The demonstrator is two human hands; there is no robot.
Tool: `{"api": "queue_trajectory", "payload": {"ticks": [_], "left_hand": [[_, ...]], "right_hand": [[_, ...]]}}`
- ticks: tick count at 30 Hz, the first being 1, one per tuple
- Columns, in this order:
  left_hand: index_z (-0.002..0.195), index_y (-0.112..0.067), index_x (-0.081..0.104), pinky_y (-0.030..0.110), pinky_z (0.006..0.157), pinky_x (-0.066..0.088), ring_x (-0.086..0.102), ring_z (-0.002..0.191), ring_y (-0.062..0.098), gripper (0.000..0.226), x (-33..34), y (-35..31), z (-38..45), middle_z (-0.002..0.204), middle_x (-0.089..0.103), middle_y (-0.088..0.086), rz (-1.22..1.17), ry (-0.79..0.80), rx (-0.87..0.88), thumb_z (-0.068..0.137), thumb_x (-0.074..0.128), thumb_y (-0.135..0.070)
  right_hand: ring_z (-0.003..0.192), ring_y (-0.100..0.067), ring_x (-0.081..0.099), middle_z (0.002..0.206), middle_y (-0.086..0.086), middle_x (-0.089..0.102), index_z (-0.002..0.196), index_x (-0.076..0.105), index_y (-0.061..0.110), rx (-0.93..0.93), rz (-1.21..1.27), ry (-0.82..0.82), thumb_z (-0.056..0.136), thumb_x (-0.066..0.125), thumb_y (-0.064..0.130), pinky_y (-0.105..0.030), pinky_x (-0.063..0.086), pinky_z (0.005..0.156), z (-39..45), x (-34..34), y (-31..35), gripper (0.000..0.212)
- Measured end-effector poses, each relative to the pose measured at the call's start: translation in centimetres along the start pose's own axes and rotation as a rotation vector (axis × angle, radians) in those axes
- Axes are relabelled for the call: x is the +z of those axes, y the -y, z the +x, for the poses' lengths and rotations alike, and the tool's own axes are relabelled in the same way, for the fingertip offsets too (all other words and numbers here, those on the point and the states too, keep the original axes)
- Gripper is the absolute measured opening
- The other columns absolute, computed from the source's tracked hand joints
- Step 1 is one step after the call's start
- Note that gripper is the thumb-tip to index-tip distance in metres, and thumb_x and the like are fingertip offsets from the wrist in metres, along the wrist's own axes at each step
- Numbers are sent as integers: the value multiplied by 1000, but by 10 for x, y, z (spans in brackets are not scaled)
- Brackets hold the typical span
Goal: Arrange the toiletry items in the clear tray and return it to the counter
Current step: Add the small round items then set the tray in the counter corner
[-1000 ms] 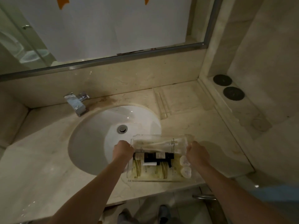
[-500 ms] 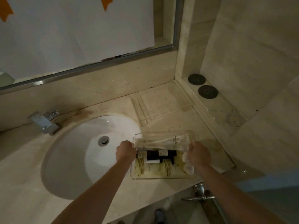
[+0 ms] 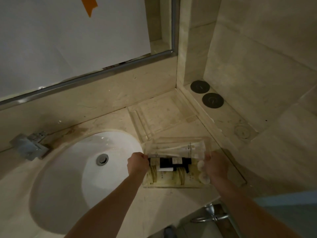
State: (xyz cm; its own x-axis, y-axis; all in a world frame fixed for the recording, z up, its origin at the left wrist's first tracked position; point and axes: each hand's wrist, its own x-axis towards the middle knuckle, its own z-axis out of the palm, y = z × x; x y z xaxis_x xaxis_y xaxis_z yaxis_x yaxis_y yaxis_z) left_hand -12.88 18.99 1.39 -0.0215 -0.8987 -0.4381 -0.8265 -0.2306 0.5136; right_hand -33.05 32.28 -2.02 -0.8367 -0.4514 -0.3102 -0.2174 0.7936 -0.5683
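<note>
Both hands, left hand (image 3: 138, 164) and right hand (image 3: 216, 166), grip the clear tray (image 3: 171, 186) of little bottles (image 3: 169, 162) near the counter (image 3: 171, 200) edge, beside the sink (image 3: 68, 177).

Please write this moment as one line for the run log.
left hand grips clear tray left side | right hand grips right side | tray holds toiletry items | beside sink on counter

Tray (image 3: 173, 187): clear glossy plastic. Bench (image 3: 120, 121): polished beige stone, stained near tap (image 3: 29, 148), which is shiny chrome metal. Sink (image 3: 72, 177): glossy white ceramic, metal drain (image 3: 102, 159). Wall discs (image 3: 212, 100): matt black. Mirror frame (image 3: 85, 79): brushed metal.
</note>
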Motion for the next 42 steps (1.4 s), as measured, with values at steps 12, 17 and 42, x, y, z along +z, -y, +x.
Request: {"api": "queue_trajectory", "payload": {"ticks": [12, 17, 42], "left_hand": [[76, -10, 70, 28, 61, 41, 58, 69, 27, 27, -16, -11, 23, 77, 66, 12, -17, -47, -6, 92, 50, -17], [77, -6, 71, 29, 62, 45, 64, 74, 30, 27, -31, -4, 31, 77, 69, 14, -52, -85, -31, 91, 51, -17], [74, -10, 72, 31, 65, 54, 66, 71, 28, 24, -42, 10, 61, 71, 70, 11, -97, -148, -79, 90, 56, -20]], "right_hand": [[52, -15, 52, 71, -6, 57, 90, 61, 7, 67, 171, 65, 100, 44, 25, -15, 29, 26, 9, -3, 34, 27], [52, -11, 51, 83, -10, 65, 92, 66, 7, 7, 105, 86, 99, 46, 23, -16, 27, 28, 13, 9, 48, 27], [77, -29, 61, 92, -15, 70, 91, 69, 2, -139, -121, 79, 97, 47, 26, -23, 36, 56, 45, 32, 96, 33]]}}
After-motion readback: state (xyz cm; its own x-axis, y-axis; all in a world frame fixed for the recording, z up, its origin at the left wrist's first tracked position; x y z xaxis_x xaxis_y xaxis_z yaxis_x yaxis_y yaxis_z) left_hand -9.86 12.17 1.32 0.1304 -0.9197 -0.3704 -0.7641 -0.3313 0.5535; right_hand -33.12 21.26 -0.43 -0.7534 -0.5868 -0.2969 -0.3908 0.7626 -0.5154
